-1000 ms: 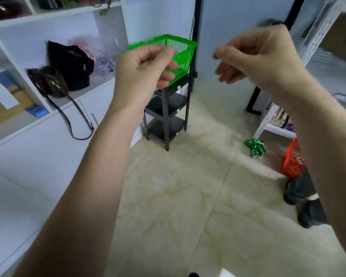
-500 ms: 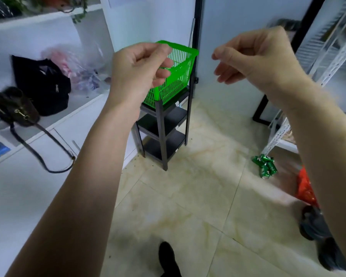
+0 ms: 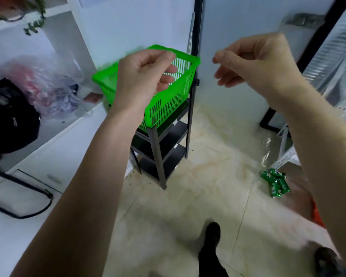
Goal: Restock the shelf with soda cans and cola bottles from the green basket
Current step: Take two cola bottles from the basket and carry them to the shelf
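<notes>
A green plastic basket (image 3: 168, 104) stands on top of a small black rack (image 3: 160, 156) against the wall; its inside is hidden from here. My left hand (image 3: 144, 76) is raised in front of the basket, fingers loosely curled, holding nothing. My right hand (image 3: 256, 62) hovers to the right of the basket at the same height, also loosely curled and empty. Several green soda cans (image 3: 276, 182) lie in a heap on the floor by the foot of a white metal shelf (image 3: 332, 62) at the right. No cola bottles show.
A white counter at the left carries a black bag (image 3: 8, 116) and a clear plastic bag (image 3: 42, 84). An orange basket (image 3: 317, 214) sits on the floor behind my right arm. My dark shoe (image 3: 212, 236) is on the tiled floor.
I have stepped closer to the rack, so the green basket looks larger and lower in view. Both hands keep the same raised, loosely curled pose.
</notes>
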